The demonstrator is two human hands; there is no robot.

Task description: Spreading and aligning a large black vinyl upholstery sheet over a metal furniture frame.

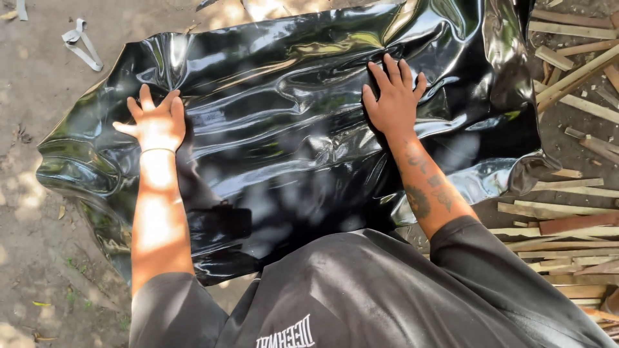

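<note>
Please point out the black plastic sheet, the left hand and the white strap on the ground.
black plastic sheet (284, 129): head view, glossy middle.
left hand (157, 122): head view, back of the hand.
white strap (80, 42): head view, its folded band.

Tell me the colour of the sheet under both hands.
Glossy black plastic sheet, with pale reflections on its wrinkles; the head view shows it.

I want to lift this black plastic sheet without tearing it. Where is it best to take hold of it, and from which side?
Probably the far edge of the black plastic sheet, reached from above, beyond the left hand and right hand. Both palms lie flat on the glossy middle, which offers nothing to pinch; the far edge looks loose and wavy on the dirt ground, so fingers could likely slip under it there.
</note>
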